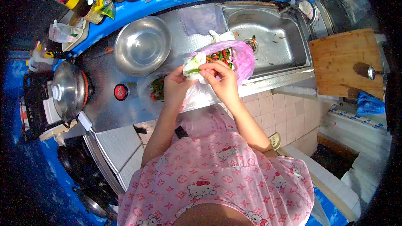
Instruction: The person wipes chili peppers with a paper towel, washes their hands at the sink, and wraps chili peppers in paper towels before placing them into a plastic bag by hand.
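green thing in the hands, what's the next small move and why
Probably a gentle wipe of the green piece with the white cloth: the left hand holds the cloth around it, the right hand's fingertips are at its end, and the pink bag of chillies lies open just beyond.

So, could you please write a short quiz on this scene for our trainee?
1. True or false: the metal bowl stands outside the sink.
2. Which holds a heap of red and green chillies: A, the metal bowl; B, the pink bag; C, the wooden board?
3. What colour is the slim piece between the left hand and the right hand?

Key: 1, true; 2, B; 3, green.
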`<control>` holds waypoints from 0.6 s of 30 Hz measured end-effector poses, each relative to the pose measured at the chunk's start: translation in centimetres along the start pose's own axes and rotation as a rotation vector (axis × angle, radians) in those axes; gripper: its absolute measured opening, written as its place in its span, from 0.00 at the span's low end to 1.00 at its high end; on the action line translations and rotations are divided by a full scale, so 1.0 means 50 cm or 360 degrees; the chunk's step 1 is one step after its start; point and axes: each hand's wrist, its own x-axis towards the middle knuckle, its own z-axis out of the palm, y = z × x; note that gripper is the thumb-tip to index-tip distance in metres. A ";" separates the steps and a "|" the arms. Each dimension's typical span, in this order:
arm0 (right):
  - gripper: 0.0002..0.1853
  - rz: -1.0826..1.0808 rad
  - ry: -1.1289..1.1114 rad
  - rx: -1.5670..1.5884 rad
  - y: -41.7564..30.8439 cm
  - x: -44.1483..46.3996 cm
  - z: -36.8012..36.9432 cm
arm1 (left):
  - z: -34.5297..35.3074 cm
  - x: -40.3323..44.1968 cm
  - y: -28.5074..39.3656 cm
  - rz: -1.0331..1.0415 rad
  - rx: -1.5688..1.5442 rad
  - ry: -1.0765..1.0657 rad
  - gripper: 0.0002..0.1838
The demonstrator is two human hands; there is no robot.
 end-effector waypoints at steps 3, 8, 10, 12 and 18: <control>0.07 0.0011 -0.0049 -0.0132 -0.011 0.000 0.010 | -0.016 -0.004 0.003 0.0010 -0.0066 -0.0061 0.19; 0.06 -0.0192 -0.0090 -0.0417 -0.019 -0.006 0.031 | -0.028 -0.009 0.005 -0.0091 0.0036 0.0112 0.16; 0.06 -0.0188 -0.0104 -0.0553 -0.021 -0.014 0.047 | -0.041 -0.014 0.006 -0.0082 0.0098 0.0175 0.14; 0.06 -0.0348 -0.0021 -0.0651 -0.025 -0.018 0.065 | -0.056 -0.017 0.008 -0.0040 0.0217 0.0176 0.12; 0.03 -0.0382 -0.0027 -0.0844 -0.033 -0.032 0.098 | -0.090 -0.029 0.010 -0.0005 0.0162 0.0296 0.08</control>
